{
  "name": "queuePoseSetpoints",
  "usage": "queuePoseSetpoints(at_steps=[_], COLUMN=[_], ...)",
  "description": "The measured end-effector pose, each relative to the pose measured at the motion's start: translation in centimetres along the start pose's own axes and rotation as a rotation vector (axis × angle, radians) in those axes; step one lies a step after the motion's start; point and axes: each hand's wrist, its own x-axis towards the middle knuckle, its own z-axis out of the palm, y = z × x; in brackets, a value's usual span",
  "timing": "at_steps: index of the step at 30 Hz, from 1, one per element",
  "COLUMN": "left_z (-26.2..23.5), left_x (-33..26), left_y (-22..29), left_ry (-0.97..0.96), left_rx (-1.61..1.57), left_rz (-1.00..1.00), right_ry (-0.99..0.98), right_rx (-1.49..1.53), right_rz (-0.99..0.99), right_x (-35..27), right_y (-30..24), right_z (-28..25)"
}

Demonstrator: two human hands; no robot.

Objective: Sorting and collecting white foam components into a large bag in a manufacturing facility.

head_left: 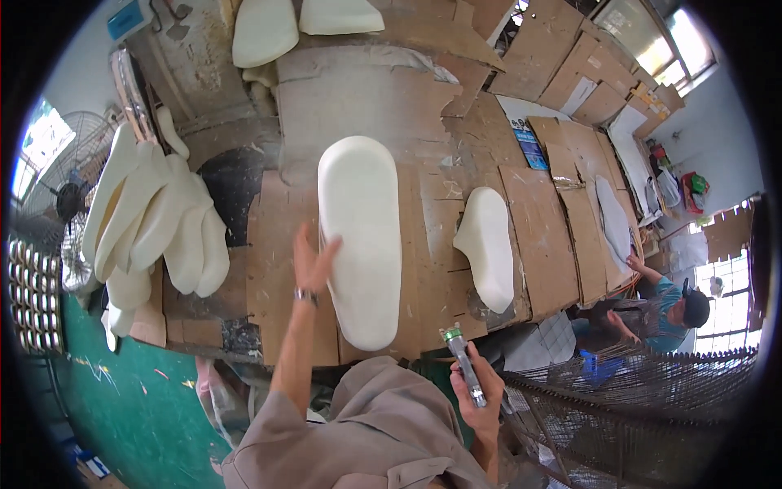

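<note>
A large white foam piece shaped like a shoe sole (pixel 359 236) lies lengthwise on the cardboard-covered bench in front of me. My left hand (pixel 314 265) is at its left edge, fingers spread, with the fingertips over the rim; whether they press on it I cannot tell. In my right hand (pixel 481 389), near the bench's front edge, is a grey metal spray gun (pixel 466 368) with a green ring at its tip, which points up and away from me. To the right of the large piece rests a smaller white foam piece (pixel 489 248), curved and narrower at its middle.
Several white foam pieces (pixel 155 212) are heaped at the bench's left end. Two more foam pieces (pixel 265 33) lie at the far side. A fan (pixel 69 196) stands left. At the right, a co-worker (pixel 672 314) touches a pale flat piece (pixel 612 218). A dark metal rack (pixel 635 407) stands near right.
</note>
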Motion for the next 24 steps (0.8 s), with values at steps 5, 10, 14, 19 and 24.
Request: queuePoseSetpoints(at_steps=[5, 10, 14, 19, 24], left_z=[-1.4, 0.0, 0.0, 0.2, -0.3], left_x=[-15.4, -18.5, -18.7, -19.0, -20.8], left_y=[-1.6, -4.7, -5.0, -5.4, -3.5], left_ry=[-0.161, -0.138, -0.133, -0.100, -0.104], left_rx=[-0.054, -0.154, -0.101, -0.124, -0.259], left_rz=[-0.358, -0.358, -0.273, -0.319, -0.364], right_ry=[-0.056, -0.171, -0.027, -0.043, -0.071], right_rx=[-0.085, -0.127, -0.147, -0.113, -0.060], right_rz=[-0.091, -0.204, -0.200, -0.271, -0.233], right_x=[-1.1, -2.7, -4.1, -6.2, -8.9], right_y=[-3.6, -5.0, -5.5, -3.9, -2.6], right_z=[-3.6, -6.0, -6.8, -9.0, -11.8])
